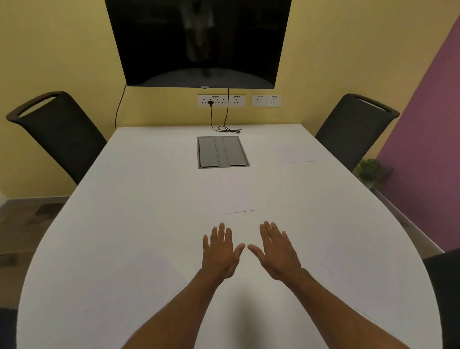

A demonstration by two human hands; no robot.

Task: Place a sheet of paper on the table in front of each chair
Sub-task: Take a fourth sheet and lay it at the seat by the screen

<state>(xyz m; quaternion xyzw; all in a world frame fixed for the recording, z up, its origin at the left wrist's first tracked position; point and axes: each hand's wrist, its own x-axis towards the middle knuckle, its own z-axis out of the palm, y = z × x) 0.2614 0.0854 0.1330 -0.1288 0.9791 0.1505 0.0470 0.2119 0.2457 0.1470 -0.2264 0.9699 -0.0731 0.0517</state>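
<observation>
The white table fills the view, and several white sheets of paper lie on it, faint against the top. One sheet lies before the far right chair. Another sheet rests at the table's middle, just beyond my fingertips. A sheet lies near left and a sheet near right, beside the near right chair. My left hand and my right hand are flat, palms down, fingers spread, side by side and holding nothing. I see no sheet before the far left chair.
A grey cable hatch is set in the table's far middle. A black cable lies at the far edge under wall sockets and a dark screen. A plant stands at right. A dark seat shows near left.
</observation>
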